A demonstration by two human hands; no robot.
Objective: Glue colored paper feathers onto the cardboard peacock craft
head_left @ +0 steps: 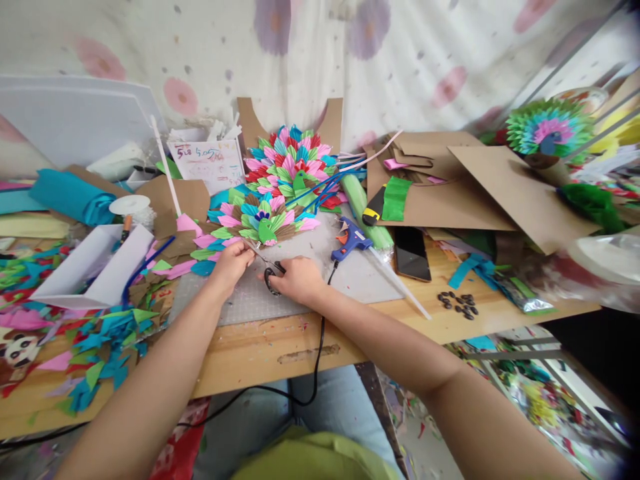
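Note:
My right hand is closed around the black handles of a pair of scissors on the grey mat. The blades point up-left toward my left hand, whose fingers pinch something small at the blade tips; I cannot make out what. Just beyond both hands lies a paper peacock fan of green, pink and brown leaf shapes. A larger fan of red, pink and green leaves stands behind it.
A blue glue gun lies right of the fans, its black cord running off the table's front edge. A phone, cardboard sheets, dark seeds, a white folded card and paper scraps surround the mat.

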